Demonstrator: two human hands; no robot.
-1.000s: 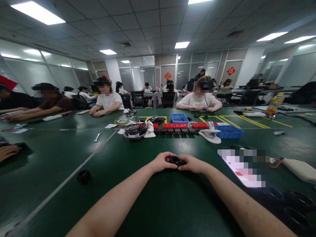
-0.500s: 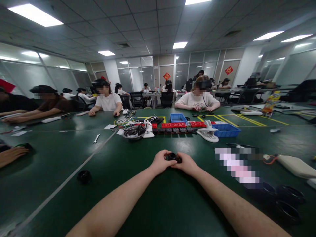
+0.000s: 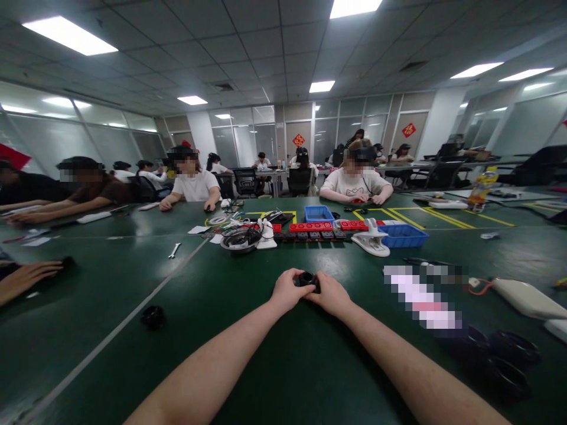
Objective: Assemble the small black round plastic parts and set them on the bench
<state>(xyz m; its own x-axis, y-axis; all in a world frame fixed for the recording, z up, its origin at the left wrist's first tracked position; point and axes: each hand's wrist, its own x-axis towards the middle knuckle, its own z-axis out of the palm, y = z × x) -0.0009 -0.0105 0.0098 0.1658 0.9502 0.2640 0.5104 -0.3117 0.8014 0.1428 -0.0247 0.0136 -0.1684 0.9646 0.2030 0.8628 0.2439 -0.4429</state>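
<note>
Both of my hands meet over the green table (image 3: pixel 248 330) around a small black ring-shaped part (image 3: pixel 307 278) with a round opening on top. My left hand (image 3: pixel 287 290) grips it from the left, its thumb across the near side. On the right side, my right hand (image 3: pixel 330 294) has its fingers closed on the same part. My fingers cover much of its lower half. A similar black part (image 3: pixel 153 317) lies apart to the left. At the lower right sit several black ring-shaped parts (image 3: pixel 509 378), partly blurred.
Ahead are red-and-black power strips (image 3: pixel 312 227), a metal bowl of cables (image 3: pixel 240 239), a white clamp base (image 3: pixel 372 241) and blue bins (image 3: pixel 403 236). A wrench (image 3: pixel 175 251) lies left. A co-worker's hand (image 3: pixel 33 277) rests at the left edge. A pale power bank (image 3: pixel 527 298) lies right.
My hands have drawn slightly closer together around the black part, which now sits more upright between them. The co-worker's hand at left has shifted right. The person opposite now handles something red.
</note>
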